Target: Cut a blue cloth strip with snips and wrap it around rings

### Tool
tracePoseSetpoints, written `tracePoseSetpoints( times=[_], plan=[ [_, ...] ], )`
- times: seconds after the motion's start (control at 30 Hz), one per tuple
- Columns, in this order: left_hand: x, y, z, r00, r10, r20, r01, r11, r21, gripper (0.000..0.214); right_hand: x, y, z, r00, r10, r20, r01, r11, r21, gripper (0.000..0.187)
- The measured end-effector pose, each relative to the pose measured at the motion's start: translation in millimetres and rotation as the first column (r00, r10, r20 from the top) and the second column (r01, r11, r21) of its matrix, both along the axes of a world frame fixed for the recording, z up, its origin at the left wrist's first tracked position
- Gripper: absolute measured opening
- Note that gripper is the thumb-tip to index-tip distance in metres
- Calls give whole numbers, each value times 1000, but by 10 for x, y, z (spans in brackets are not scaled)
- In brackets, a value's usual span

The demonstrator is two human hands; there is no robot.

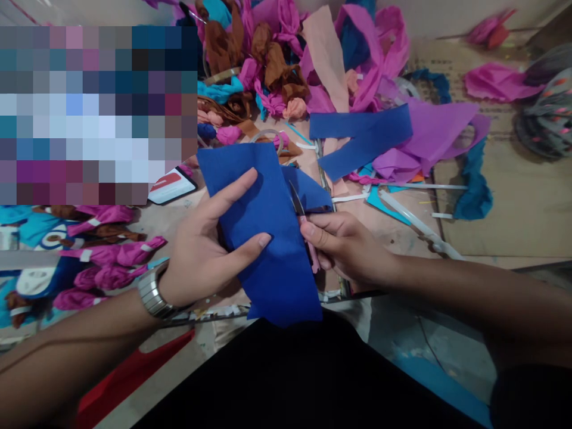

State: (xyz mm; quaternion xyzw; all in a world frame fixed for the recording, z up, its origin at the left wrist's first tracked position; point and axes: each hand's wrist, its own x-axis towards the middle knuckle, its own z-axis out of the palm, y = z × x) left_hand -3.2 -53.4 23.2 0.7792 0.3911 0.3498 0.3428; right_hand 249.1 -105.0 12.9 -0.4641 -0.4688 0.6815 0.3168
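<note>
A folded dark-blue sheet [263,238], crepe paper or thin cloth, is in my left hand [201,244]. The thumb and index finger lie across its face while the other fingers are hidden beneath. Pink-handled scissors [308,238] are gripped in my right hand [344,241], with their blades against the sheet's right edge. A flap of the blue material [308,187] spreads out past the blades. Two blue strips [361,140] lie further back, one crossing toward the other.
Crumpled pink, brown and turquoise pieces [277,59] crowd the back of the table. Purple sheets [433,137] lie to the right beside cardboard [513,208]. Tied pink bundles [116,250] and a phone [172,187] sit on the left. A pixelated block hides the upper left.
</note>
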Motion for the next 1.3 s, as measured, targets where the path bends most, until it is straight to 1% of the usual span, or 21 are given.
tracePoseSetpoints(
  times=[0.1,0.23,0.33,0.47,0.6,0.73,0.83,0.97,1.1,1.3],
  plan=[
    [12,0,18,1000,-11,7,11,1000,6,84,6,-2,-10,1000,6,5,-6,1000,2,55],
    [24,-6,46,998,21,-57,-22,1000,-22,81,5,1,-5,1000,3,17,-3,1000,4,55],
    [32,-14,61,996,30,-84,-32,999,-17,80,1,8,27,1000,-5,25,5,1000,8,56],
    [30,-17,62,997,11,-75,-10,1000,3,79,1,12,51,1000,0,19,0,1000,8,54],
    [14,-6,44,998,-5,-68,5,1000,-12,82,3,0,22,1000,-3,22,3,1000,-2,52],
    [4,7,20,999,-43,9,43,999,-18,90,-2,-6,2,1000,6,8,-6,1000,-5,53],
    [11,4,18,998,-57,27,57,998,-11,92,-6,0,-6,1000,-6,-4,7,1000,5,54],
    [24,-20,29,998,-67,19,67,997,-29,91,-9,6,-18,1000,-24,-3,24,1000,5,55],
    [31,-46,39,999,-42,-35,39,996,-82,88,-8,10,-10,1000,-30,-5,30,1000,5,55],
    [49,-57,50,999,-36,-37,32,995,-93,88,-5,8,3,999,-37,17,37,999,17,55]
  ],
)
